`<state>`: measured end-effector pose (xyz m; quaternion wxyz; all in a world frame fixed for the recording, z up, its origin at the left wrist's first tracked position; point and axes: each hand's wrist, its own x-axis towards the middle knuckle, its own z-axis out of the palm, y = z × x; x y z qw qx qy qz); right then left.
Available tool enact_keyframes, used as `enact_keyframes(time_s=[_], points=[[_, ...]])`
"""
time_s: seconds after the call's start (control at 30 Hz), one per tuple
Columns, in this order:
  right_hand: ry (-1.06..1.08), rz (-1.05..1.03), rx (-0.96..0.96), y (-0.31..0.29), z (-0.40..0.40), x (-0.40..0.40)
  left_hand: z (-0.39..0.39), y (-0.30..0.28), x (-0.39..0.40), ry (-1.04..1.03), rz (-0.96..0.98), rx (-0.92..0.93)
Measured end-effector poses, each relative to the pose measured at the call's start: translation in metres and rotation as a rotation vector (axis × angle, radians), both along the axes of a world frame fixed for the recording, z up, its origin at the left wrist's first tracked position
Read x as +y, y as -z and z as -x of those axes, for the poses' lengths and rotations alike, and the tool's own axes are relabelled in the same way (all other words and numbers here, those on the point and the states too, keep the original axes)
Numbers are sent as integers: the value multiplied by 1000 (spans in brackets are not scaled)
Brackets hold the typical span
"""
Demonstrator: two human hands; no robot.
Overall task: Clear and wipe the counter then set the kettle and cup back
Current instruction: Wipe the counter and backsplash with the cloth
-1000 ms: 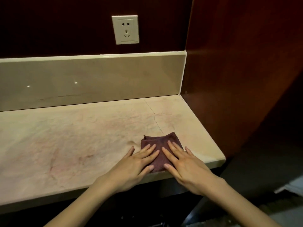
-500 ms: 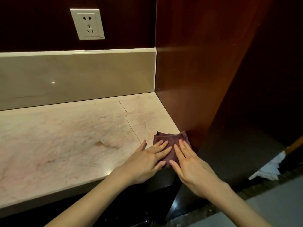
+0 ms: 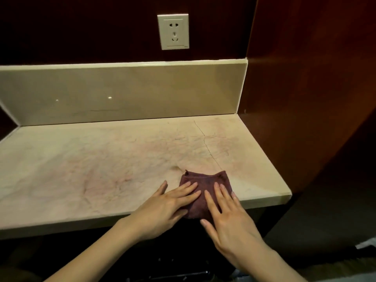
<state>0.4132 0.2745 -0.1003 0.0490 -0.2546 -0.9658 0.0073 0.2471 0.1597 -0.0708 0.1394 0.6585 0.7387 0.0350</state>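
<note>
Both hands, left hand and right hand, flat, fingers spread, press cloth; it has slid back leftward along the surface front edge — wiping ongoing.

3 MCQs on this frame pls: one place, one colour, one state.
1. Where does the cloth lie on the counter?
A. back left corner
B. front edge, right of centre
C. under the socket, against the backsplash

2. What colour is the cloth?
A. white
B. dark maroon
C. yellow

3. How do the hands meet the cloth?
A. both pressed flat, fingers straight
B. one lifts it clear
C. both off it

Key: 1 B, it overhangs the near edge toward the right end. 2 B, dark red-brown against pale marble. 3 A, left hand and right hand lie flat on it.
</note>
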Motion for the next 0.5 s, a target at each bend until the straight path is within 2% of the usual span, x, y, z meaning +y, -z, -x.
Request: enact_keyframes(time_s=[0.27, 0.5], points=[[-163, 74, 40, 1, 69, -77, 50, -4, -101, -172, 35, -25], [-230, 100, 68, 0, 109, -111, 82, -7, -143, -211, 71, -7]])
